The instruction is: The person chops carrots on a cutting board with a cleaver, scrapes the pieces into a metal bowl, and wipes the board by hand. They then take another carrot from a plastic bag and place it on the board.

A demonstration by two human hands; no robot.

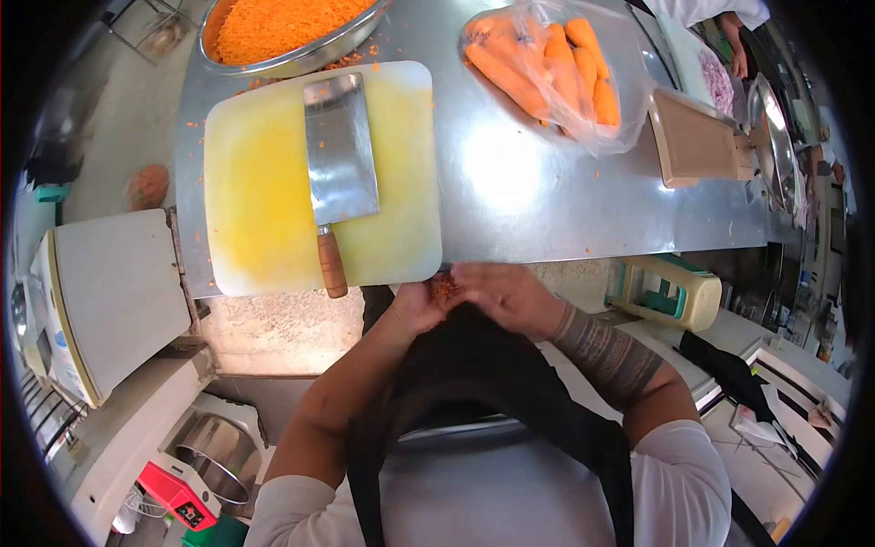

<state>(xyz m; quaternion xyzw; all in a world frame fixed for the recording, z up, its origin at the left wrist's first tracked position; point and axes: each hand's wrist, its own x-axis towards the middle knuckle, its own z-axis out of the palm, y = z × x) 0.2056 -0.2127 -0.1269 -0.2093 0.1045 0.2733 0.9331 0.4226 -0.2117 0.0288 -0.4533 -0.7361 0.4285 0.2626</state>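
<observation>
Just off the table's front edge, my left hand (417, 307) is cupped around a small clump of orange carrot shreds (444, 290). My right hand (510, 296) lies against it, fingers stretched out over the clump and slightly blurred. In front of them a white cutting board (410, 182), stained yellow, lies on the metal table. A cleaver (342, 150) with a wooden handle rests flat on the board, its handle toward me; neither hand touches it. A metal bowl (310, 64) heaped with grated carrot (283, 27) stands behind the board.
A clear plastic bag (624, 132) of whole carrots (561, 68) lies on the metal table (538, 219). Right of it is a beige tray (697, 141). Another person's hand (736, 55) is near chopped purple-white food (717, 82). Carrot bits are scattered around the board.
</observation>
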